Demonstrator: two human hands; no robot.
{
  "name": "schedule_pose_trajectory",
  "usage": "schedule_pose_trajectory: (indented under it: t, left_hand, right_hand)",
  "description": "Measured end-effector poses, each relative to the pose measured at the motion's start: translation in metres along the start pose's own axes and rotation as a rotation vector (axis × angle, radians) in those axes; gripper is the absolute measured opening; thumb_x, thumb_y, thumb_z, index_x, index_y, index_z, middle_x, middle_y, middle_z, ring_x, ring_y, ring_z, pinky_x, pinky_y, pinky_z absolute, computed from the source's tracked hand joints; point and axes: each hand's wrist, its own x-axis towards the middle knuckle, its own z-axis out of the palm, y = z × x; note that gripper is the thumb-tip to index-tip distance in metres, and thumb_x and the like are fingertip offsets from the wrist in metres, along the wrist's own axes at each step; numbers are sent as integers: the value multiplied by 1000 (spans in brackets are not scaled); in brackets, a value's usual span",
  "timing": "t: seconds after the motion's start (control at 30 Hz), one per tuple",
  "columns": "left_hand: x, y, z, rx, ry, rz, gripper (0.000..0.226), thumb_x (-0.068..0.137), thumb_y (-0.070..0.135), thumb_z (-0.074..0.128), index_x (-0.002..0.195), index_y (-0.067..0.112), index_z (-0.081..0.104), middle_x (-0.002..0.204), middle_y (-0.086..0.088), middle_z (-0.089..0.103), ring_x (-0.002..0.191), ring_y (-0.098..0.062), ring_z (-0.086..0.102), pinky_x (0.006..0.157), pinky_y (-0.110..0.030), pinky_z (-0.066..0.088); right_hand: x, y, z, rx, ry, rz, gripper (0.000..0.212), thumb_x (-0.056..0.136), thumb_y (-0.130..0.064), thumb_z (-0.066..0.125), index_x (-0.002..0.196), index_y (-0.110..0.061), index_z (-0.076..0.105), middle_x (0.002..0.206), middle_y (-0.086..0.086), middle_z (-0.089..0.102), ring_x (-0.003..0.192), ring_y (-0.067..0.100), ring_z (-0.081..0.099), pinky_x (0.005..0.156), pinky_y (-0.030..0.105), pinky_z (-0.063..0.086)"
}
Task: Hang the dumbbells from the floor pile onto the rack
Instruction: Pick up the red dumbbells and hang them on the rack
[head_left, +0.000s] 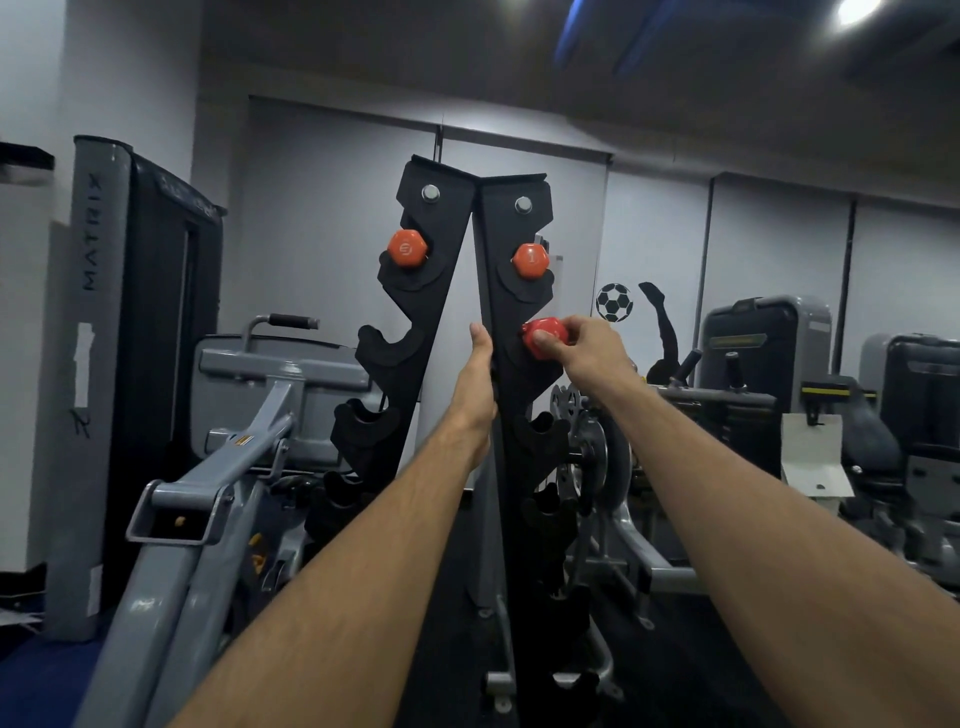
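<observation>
Head view: right hand (582, 345) grips red dumbbell (543, 338) at rack (498, 322) cradle; left hand (480, 374) flat, fingers straight, steadying the upright. Seat it fully before letting go.

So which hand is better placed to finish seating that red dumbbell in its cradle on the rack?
The right hand: its fingers already grip the red dumbbell at the second cradle of the rack's right upright. The left hand lies flat against that upright, holding nothing.

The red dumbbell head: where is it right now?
In the head view, the red dumbbell sits right of centre at the rack's right panel, gripped by the right hand, below the orange dumbbell.
</observation>
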Motion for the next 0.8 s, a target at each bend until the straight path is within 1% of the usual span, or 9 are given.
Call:
schedule_pose_trajectory:
  t: [0.1, 0.2, 0.27, 0.37, 0.43, 0.5, 0.63, 0.73, 0.8]
  left_hand:
    - [0, 1, 0, -32, -13, -10, 66, 108, 54, 15, 149, 14, 48, 113, 10, 55, 101, 2, 50, 87, -18, 40]
    - [-1, -1, -2, -24, -13, -10, 64, 109, 52, 17, 150, 13, 47, 115, 10, 50, 105, -1, 48, 94, -23, 34]
    - [-4, -5, -4, -3, -5, 1, 61, 110, 49, 18, 152, 13, 43, 115, 10, 47, 107, -3, 45, 96, -25, 32]
    - [-9, -13, -11, 46, 4, 3, 57, 110, 48, 19, 154, 17, 39, 121, 12, 47, 117, -4, 45, 104, -29, 32]
    - [-12, -22, -21, 86, 17, -8, 58, 109, 52, 23, 155, 22, 37, 137, 12, 48, 135, -10, 44, 117, -38, 29]
    - [-17, -35, -32, 95, 34, -10, 59, 107, 55, 28, 157, 23, 35, 150, 9, 45, 144, -17, 42, 122, -45, 28]
    - [-33, -65, -56, 134, 77, 11, 62, 106, 57, 33, 158, 23, 33, 156, 8, 42, 138, -13, 48, 120, -47, 32]
    - [-51, -89, -74, 192, 99, 20, 64, 102, 64, 36, 154, 27, 38, 146, 18, 45, 132, -8, 53, 118, -47, 36]
    - [-68, -108, -87, 220, 118, 13, 71, 95, 71, 40, 152, 29, 42, 147, 14, 51, 128, -5, 56, 116, -45, 38]
  right_hand:
    - [0, 0, -2, 1, -17, -5, 43, 96, -44, 68, 124, -11, 67, 106, 4, 70, 95, 19, 63, 66, 20, 40]
    - [0, 2, -2, 12, -35, -16, 48, 96, -47, 67, 126, -10, 67, 110, 6, 72, 102, 23, 66, 73, 24, 44]
    - [-2, 4, -1, 35, -40, -14, 53, 95, -48, 68, 132, -11, 64, 117, 6, 71, 110, 23, 66, 81, 25, 45]
    - [-16, 2, 1, 80, -14, -3, 64, 97, -46, 67, 149, -15, 48, 136, 3, 62, 121, 19, 61, 77, 16, 42]
    - [-30, 2, 5, 122, 31, -4, 70, 97, -44, 67, 156, -19, 38, 147, 2, 54, 127, 19, 57, 87, 19, 41]
    - [-48, 6, 13, 125, 98, -42, 74, 96, -45, 68, 157, -23, 33, 152, 1, 48, 135, 19, 50, 101, 26, 36]
    - [-94, 19, 39, 138, 198, -104, 74, 94, -45, 68, 157, -27, 32, 156, -3, 39, 135, 3, 37, 108, 26, 30]
    - [-133, 32, 60, 156, 276, -139, 69, 94, -43, 66, 153, -24, 38, 153, -4, 41, 139, 9, 41, 118, 36, 37]
    - [-162, 43, 77, 204, 291, -122, 61, 95, -41, 65, 149, -22, 43, 147, -5, 46, 136, 12, 47, 114, 42, 43]
